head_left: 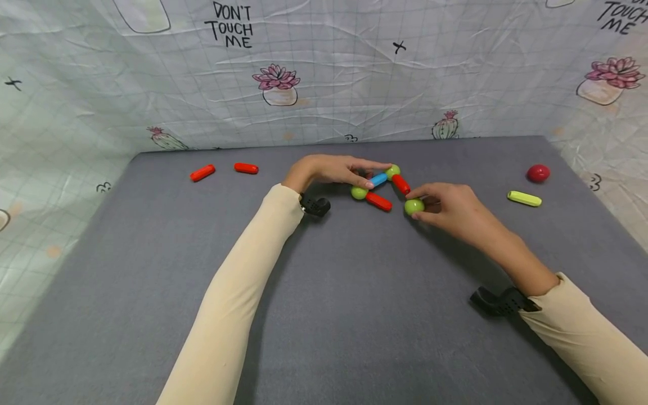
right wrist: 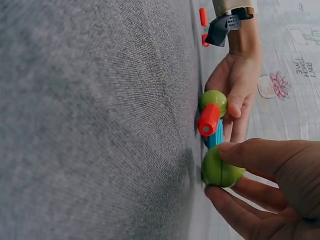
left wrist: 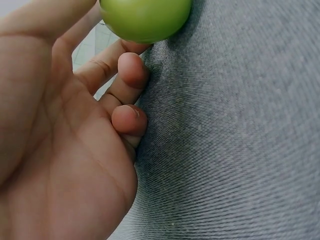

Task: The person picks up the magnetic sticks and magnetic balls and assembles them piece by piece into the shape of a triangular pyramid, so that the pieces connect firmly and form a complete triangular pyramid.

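Three green balls, a blue rod (head_left: 378, 180) and two red rods form an open zigzag on the grey surface. My left hand (head_left: 331, 170) holds the blue rod between thumb and fingers, its index finger reaching the far green ball (head_left: 392, 171). At the rod's near end sits the left green ball (head_left: 359, 193), from which one red rod (head_left: 379, 202) points right. Another red rod (head_left: 401, 184) runs from the far ball toward the right green ball (head_left: 414, 207). My right hand (head_left: 455, 211) pinches that ball between thumb and fingers. The right wrist view shows a metallic dot on a red rod's end (right wrist: 206, 128).
Two loose red rods (head_left: 202, 172) lie at the back left of the grey table (head_left: 324, 315). On the right are a yellow-green rod (head_left: 524, 198) and a red ball (head_left: 538, 173). A printed white sheet (head_left: 334, 73) hangs behind the table's back edge.
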